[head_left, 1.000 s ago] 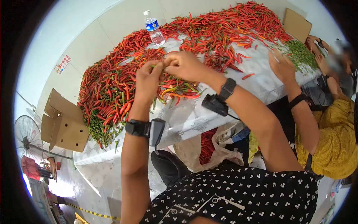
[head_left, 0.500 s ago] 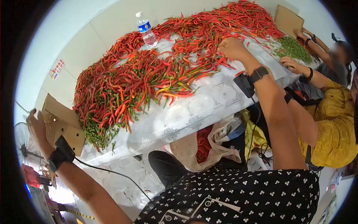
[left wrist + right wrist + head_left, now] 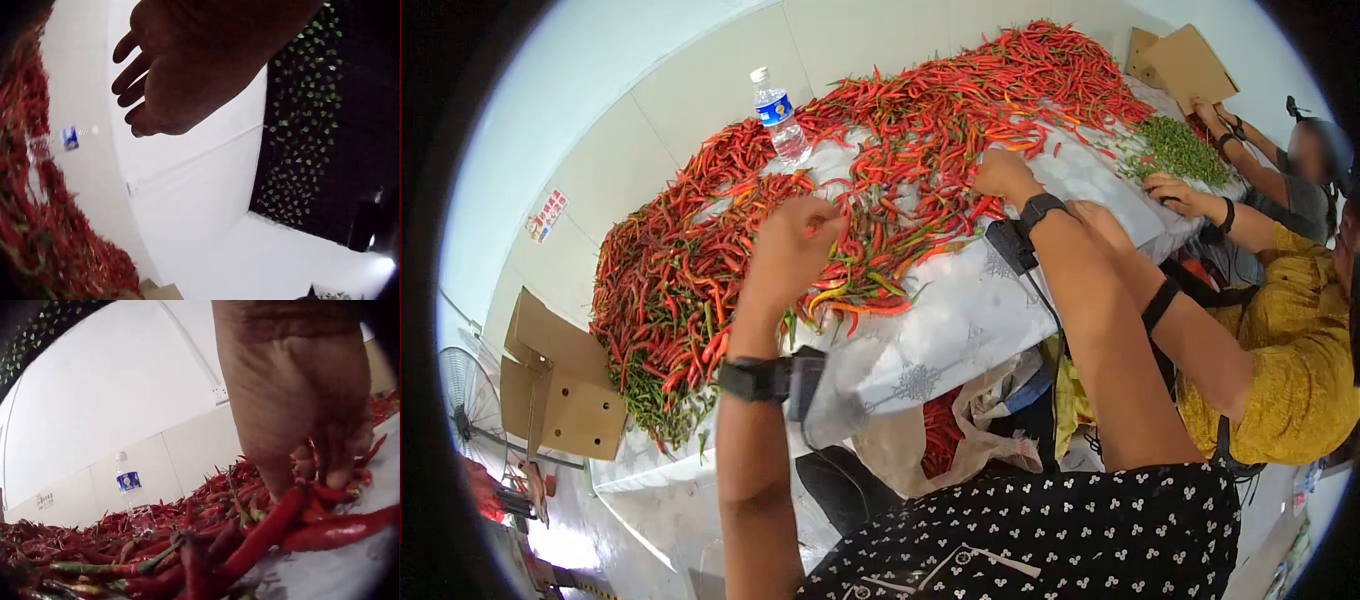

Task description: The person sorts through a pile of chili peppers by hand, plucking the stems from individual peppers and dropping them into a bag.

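Observation:
Red chili peppers [image 3: 960,90] cover the table in a long heap, with some green and yellow ones among them. My left hand [image 3: 792,245] is above the near part of the heap; in the left wrist view that hand [image 3: 175,75] has its fingers relaxed and apart, with nothing seen in them. Farther right, my right hand [image 3: 1007,175] is at the heap's edge. In the right wrist view the right hand [image 3: 306,412] reaches down with its fingertips among red peppers [image 3: 281,519]; whether it pinches one is hidden behind the palm.
A water bottle [image 3: 780,120] stands behind the heap. Cardboard boxes [image 3: 565,390] are at the left end and far right. Green peppers [image 3: 1180,150] lie at the right. A person in yellow [image 3: 1290,350] and another person reach onto the table at right.
My left hand has come back from the far left, beside the box, to over the heap. My right hand, earlier beside the left, moved right to the peppers. The neighbour's hand lowered to the table.

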The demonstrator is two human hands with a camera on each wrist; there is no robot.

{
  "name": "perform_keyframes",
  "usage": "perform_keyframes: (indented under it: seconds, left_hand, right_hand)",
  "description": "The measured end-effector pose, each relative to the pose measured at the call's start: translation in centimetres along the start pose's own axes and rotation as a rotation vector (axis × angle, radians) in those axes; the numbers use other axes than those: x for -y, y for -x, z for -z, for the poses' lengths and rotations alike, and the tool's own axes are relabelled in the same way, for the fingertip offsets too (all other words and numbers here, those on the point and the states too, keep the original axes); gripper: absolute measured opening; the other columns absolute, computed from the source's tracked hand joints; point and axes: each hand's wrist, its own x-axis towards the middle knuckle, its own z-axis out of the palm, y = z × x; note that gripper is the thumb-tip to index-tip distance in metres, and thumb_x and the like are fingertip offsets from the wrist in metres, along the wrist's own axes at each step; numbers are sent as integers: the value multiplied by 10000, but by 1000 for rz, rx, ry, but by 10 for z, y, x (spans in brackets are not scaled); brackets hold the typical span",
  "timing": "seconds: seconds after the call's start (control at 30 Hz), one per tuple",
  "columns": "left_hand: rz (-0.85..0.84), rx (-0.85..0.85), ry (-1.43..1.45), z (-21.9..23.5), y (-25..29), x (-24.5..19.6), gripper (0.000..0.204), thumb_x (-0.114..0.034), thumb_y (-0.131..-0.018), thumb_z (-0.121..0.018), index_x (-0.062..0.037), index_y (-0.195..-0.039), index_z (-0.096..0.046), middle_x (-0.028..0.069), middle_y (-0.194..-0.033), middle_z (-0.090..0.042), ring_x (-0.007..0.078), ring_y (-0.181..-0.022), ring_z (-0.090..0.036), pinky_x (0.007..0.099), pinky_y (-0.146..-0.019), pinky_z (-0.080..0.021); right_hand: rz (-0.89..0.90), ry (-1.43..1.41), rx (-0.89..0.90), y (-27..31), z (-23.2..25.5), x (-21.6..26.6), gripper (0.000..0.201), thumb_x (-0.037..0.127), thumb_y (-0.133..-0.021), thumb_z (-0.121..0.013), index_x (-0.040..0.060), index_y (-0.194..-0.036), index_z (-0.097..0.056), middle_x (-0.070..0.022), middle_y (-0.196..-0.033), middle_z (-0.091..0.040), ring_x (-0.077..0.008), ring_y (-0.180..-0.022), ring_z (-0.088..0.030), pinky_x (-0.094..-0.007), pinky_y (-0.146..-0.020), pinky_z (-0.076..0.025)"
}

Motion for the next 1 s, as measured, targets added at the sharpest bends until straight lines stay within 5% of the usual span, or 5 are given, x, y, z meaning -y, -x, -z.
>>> perform_keyframes:
  seconds: [0.27,0.37,0.67,0.77,1.0]
  left_hand:
    - [77,169,305,-82,-43,27,193,-144,-756,-582,20,-854,-612,115,-748,-598,215,-704,-581,309,-667,-448]
    - [155,141,471,-94,-47,37,197,-156,-792,-572,16,-884,-606,71,-745,-599,155,-686,-566,285,-648,-444]
    - [439,-47,1171,-96,-44,45,201,-215,-858,-548,-43,-961,-561,16,-839,-600,72,-671,-548,200,-588,-407]
    - [419,-17,1040,-95,-45,44,267,-195,-822,-602,-16,-1004,-523,42,-845,-598,64,-682,-539,209,-594,-417]
    - [335,18,704,-108,-44,31,264,-131,-820,-578,-16,-1045,-501,31,-773,-600,59,-627,-514,192,-544,-396]
  right_hand:
    - [215,-200,27,-19,-16,0,298,228,-700,-572,-39,-828,-601,-207,-785,-615,-288,-755,-618,-405,-637,-486]
    - [172,-964,447,-13,-12,16,121,133,-815,-464,37,-770,-522,-38,-576,-469,-134,-478,-461,-285,-399,-376]
    - [372,-1507,587,5,-18,75,234,129,-840,-497,32,-1044,-558,-1,-679,-539,-61,-512,-467,-209,-412,-344]
    - [415,-1537,597,3,-31,77,303,131,-842,-527,24,-1125,-522,-19,-940,-584,-74,-738,-536,-187,-626,-425]
    - [375,-1716,479,3,-38,72,263,76,-842,-493,23,-1099,-510,-19,-859,-552,-84,-672,-504,-212,-542,-398]
